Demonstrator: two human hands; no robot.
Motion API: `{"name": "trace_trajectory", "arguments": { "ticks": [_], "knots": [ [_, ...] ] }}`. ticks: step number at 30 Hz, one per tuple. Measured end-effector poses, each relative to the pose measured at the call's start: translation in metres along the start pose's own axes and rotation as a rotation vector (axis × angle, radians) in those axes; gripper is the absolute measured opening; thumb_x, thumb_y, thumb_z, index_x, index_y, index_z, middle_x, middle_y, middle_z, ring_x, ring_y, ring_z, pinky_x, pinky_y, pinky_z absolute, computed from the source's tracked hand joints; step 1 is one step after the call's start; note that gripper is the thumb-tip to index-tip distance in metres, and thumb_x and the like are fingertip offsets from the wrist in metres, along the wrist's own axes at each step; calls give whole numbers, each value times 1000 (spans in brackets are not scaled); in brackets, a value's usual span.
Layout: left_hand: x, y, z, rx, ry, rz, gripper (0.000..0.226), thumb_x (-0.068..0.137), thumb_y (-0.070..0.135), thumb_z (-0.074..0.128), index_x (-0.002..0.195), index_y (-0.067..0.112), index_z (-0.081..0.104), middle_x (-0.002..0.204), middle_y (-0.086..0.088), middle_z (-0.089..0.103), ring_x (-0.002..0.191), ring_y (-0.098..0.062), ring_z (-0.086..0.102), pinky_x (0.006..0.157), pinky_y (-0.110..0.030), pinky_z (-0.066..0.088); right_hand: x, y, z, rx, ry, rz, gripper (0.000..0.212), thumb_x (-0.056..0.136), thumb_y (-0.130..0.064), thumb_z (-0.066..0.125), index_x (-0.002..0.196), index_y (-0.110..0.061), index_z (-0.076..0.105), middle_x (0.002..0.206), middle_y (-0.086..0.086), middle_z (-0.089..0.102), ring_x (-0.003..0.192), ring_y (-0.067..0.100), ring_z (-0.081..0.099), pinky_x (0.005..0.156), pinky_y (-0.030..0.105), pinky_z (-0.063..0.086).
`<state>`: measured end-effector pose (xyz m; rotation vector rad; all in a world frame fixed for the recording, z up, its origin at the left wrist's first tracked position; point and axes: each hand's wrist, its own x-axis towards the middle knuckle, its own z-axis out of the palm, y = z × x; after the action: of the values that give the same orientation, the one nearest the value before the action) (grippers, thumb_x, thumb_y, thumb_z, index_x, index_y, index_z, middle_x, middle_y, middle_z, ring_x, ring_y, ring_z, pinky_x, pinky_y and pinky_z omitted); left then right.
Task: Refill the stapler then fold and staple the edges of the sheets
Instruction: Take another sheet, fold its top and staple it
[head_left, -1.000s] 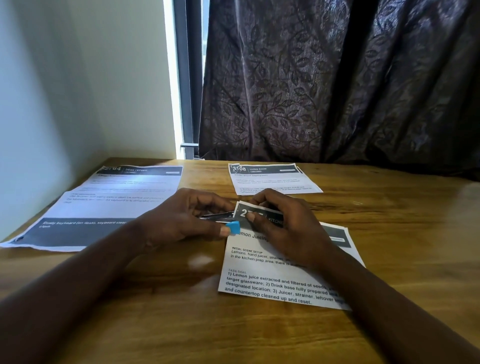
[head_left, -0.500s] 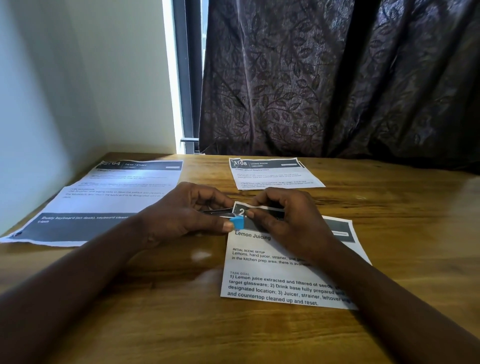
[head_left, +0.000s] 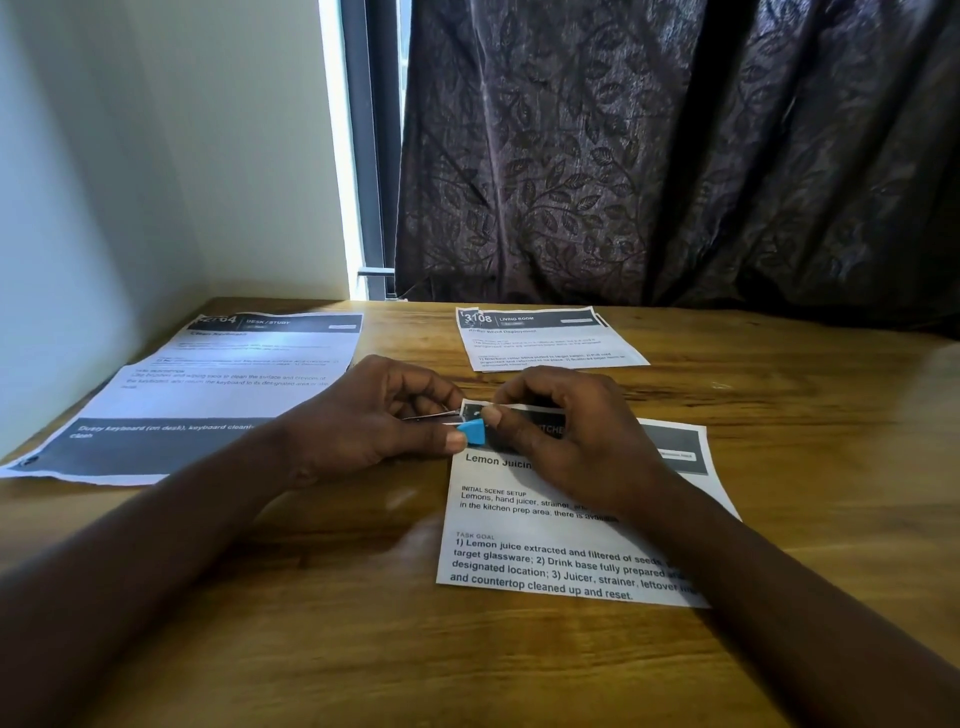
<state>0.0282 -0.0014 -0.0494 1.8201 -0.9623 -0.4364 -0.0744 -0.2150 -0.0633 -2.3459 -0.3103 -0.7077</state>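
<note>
Head view: we held the stapler (head_left: 471, 432) in our left hand (head_left: 363, 415), fingers (head_left: 451, 441) clasped round it, its blue tip at the top-left corner of the sheet (head_left: 545, 525). Our right hand (head_left: 561, 441) pinched that corner. Since a second earlier both hands had barely shifted, so we judged this corner not yet stapled.

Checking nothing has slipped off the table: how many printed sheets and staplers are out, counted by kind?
Printed sheets: 3 (left sheet, far sheet, near sheet)
Stapler: 1
Total: 4
</note>
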Motion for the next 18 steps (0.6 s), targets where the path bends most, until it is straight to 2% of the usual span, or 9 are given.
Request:
{"name": "trace_trajectory", "arguments": {
  "ticks": [2, 4, 8, 11, 12, 14, 16, 18],
  "knots": [
    [2, -1, 1, 20, -13, 22, 48, 68, 48, 83, 105, 19, 76, 99, -15, 77, 100, -36, 71, 85, -58, 55, 0, -3, -1, -1, -7, -4, 28, 87, -50, 68, 95, -24, 73, 82, -10, 72, 76, 9, 66, 69, 38, 54],
    [3, -2, 1, 44, -29, 38, 43, 72, 45, 82, 105, 18, 76, 96, -14, 77, 94, -30, 72, 80, -52, 55, -1, -4, -1, -2, -35, 9, 33, 83, -53, 74, 100, -25, 73, 88, -12, 74, 81, 7, 68, 72, 36, 56],
    [4, -2, 2, 109, -49, 56, 34, 80, 40, 78, 107, 19, 76, 98, -5, 79, 97, -28, 74, 79, -48, 58, -2, -3, 1, 46, -86, 45, 34, 80, -37, 85, 109, -24, 72, 98, -12, 76, 90, 4, 71, 80, 35, 59],
    [4, 1, 5, 167, -54, 79, 23, 87, 32, 77, 107, 21, 77, 96, 3, 80, 91, -18, 73, 70, -36, 56, -1, -2, 1, 79, -107, 82, 28, 81, -28, 85, 106, -24, 73, 95, -13, 76, 89, 2, 70, 81, 31, 58],
    [4, 1, 6, 186, -58, 81, 21, 88, 30, 76, 107, 22, 77, 97, 5, 80, 92, -16, 73, 71, -37, 57, -1, -2, 1, 85, -117, 92, 26, 81, -27, 85, 104, -25, 73, 93, -13, 76, 88, 2, 70, 80, 30, 57],
    [5, 1, 5, 201, -64, 79, 23, 87, 29, 77, 108, 22, 77, 101, 5, 80, 97, -21, 73, 77, -46, 60, -1, -1, 2, 102, -131, 112, 26, 81, -25, 85, 103, -26, 73, 92, -12, 76, 86, 3, 70, 79, 31, 58],
    [6, -1, 2, 170, -64, 60, 30, 81, 36, 83, 107, 23, 77, 102, -1, 80, 98, -27, 73, 82, -54, 59, -2, 1, 2, 137, -130, 119, 29, 79, -26, 87, 104, -26, 72, 94, -10, 77, 87, 5, 72, 81, 36, 60],
    [6, -2, -4, 156, -47, 35, 39, 73, 40, 88, 107, 25, 77, 102, -4, 79, 98, -31, 72, 83, -55, 59, -3, 2, 1, 166, -130, 128, 38, 74, -30, 90, 107, -26, 72, 97, -10, 77, 89, 6, 73, 83, 39, 61]
  ]
}}
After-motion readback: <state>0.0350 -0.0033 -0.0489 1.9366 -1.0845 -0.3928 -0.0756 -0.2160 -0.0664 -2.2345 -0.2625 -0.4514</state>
